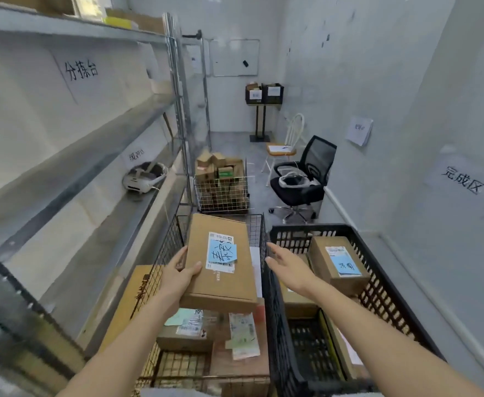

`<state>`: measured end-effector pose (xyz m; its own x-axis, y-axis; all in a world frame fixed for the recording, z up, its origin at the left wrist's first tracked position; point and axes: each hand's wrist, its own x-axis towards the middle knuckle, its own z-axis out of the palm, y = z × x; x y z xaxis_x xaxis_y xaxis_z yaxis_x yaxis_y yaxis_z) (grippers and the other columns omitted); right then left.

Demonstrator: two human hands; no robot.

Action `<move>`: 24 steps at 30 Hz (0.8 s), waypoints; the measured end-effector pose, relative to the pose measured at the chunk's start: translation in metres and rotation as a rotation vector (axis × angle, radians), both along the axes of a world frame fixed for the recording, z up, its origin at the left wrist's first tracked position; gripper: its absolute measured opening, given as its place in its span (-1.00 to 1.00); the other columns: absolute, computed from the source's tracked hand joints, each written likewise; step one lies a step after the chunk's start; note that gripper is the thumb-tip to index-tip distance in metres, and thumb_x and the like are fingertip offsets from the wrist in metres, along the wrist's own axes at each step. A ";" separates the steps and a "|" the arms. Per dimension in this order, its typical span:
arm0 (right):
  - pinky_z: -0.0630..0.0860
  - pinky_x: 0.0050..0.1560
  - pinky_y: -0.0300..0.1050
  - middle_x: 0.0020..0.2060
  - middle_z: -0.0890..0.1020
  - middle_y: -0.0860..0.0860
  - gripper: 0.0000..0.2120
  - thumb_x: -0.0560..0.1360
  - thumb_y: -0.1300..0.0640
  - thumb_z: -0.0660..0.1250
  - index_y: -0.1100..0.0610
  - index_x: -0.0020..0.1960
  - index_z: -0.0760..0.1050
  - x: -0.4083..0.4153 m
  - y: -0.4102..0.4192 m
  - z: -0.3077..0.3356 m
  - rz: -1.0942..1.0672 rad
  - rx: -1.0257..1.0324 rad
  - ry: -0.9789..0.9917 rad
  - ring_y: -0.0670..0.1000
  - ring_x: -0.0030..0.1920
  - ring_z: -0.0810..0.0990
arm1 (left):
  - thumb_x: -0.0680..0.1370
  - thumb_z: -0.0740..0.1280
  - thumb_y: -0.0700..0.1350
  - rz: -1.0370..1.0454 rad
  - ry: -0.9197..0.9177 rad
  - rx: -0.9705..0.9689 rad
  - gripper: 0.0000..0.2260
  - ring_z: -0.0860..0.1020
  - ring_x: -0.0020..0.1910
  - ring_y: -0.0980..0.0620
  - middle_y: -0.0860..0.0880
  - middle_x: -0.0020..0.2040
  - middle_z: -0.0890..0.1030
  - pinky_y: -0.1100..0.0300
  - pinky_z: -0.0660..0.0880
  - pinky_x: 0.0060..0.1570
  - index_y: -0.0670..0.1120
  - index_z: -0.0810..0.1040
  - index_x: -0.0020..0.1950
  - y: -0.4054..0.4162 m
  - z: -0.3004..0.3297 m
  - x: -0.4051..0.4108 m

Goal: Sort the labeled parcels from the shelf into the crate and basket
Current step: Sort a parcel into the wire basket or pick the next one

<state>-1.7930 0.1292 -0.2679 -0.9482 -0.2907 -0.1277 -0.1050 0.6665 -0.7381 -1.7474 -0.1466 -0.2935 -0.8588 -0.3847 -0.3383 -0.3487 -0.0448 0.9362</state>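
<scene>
Fingers [177, 260] of left hand [177, 277] gripping the flat parcel [220, 262] at its near left corner, thumb lying on top. Holding it in the air, tilted, over the wire basket [259, 239], long axis running near to far, blue label [223, 250] facing up. Right hand [288, 266] hovering just right of the parcel, fingers spread and relaxed, holding nothing, apart from the cardboard. Lying below in the basket, other labeled parcels [206, 328]. Standing to the right, the black crate [383, 285] with a box [339, 263] inside. Judging: lowering straight down is the shorter way, left hand being the nearer.
</scene>
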 end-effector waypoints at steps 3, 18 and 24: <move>0.23 0.50 -0.02 0.58 0.25 -0.05 -0.48 0.70 -0.04 0.15 -0.04 0.63 0.13 -0.039 0.004 -0.029 0.015 0.045 -0.023 0.00 0.55 0.25 | 0.55 0.46 -0.19 -0.025 -0.057 -0.001 -0.36 0.61 0.07 -0.11 -0.09 0.28 0.54 -0.04 0.61 -0.06 0.17 0.31 0.55 0.009 -0.036 -0.037; 0.12 0.58 -0.06 0.63 0.07 -0.13 -0.43 0.69 -0.12 0.09 -0.02 0.65 0.07 -0.152 -0.016 -0.129 0.138 0.317 0.187 -0.08 0.60 0.04 | 0.46 0.56 -0.08 -0.097 -0.153 0.130 -0.40 0.64 0.14 -0.14 -0.07 0.27 0.59 -0.18 0.62 0.12 0.46 0.45 0.32 0.004 -0.160 -0.157; 0.11 0.59 -0.02 0.63 0.05 -0.11 -0.42 0.69 -0.09 0.12 0.01 0.65 0.08 -0.167 -0.019 -0.140 0.135 0.344 0.254 -0.06 0.62 0.01 | 0.44 0.55 -0.05 -0.131 -0.163 0.200 -0.33 0.60 0.18 -0.13 -0.11 0.31 0.55 -0.06 0.63 0.07 0.40 0.37 0.42 0.009 -0.185 -0.163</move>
<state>-1.9600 0.1099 -0.4081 -0.9185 -0.3953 -0.0066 -0.3571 0.8368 -0.4150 -1.9109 -0.1381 -0.4783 -0.8248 -0.1858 -0.5339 -0.5089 -0.1674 0.8444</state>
